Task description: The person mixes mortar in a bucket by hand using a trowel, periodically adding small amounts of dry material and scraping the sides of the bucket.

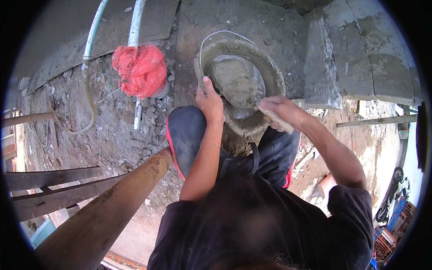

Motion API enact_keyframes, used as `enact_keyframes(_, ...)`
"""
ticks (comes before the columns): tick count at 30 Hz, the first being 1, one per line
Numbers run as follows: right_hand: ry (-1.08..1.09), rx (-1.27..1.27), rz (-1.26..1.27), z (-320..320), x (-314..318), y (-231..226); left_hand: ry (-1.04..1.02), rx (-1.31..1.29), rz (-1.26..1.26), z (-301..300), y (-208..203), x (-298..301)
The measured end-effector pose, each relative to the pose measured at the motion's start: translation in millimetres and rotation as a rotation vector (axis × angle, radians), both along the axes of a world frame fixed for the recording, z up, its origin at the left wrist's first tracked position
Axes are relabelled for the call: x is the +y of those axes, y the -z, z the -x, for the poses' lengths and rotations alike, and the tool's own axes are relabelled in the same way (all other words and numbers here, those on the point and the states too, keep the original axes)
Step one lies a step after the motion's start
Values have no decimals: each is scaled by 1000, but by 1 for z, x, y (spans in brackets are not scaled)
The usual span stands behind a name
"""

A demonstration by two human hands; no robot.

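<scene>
Just before me, one round mortar-caked bucket (274,85)
My left hand (210,102) grips its rim, my right hand (284,111) one pale handle (284,125); far left, two whitish pipes (135,27).

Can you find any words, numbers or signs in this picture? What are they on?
There are none I can read.
Grey bucket: no readable writing.
Crumpled red bag: no readable writing.
White pipe going up from the bag: too blurred to tell if it has writing.
Motorbike at the far right: too small and blurred to read anything.
</scene>
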State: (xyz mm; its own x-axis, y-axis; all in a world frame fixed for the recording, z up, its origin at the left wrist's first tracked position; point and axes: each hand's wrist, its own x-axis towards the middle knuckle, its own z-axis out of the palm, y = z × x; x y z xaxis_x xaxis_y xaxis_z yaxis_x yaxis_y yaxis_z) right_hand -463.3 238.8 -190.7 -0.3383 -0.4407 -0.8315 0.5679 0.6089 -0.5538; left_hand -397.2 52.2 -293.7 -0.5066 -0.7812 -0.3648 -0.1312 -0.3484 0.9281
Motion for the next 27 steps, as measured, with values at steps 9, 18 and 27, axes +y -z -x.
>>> enact_keyframes(9, -1407, 1114, -605, 15, -39, 30, -33, 83, -60, 4, -3, 9)
enact_keyframes(18, -1207, 1168, -754, 34, -35, -20, -34, 85, 8, 2, 0, 9)
enact_keyframes(27, -1111, 1198, -706, 37, -33, -41, -27, 72, 33, 0, 5, 9)
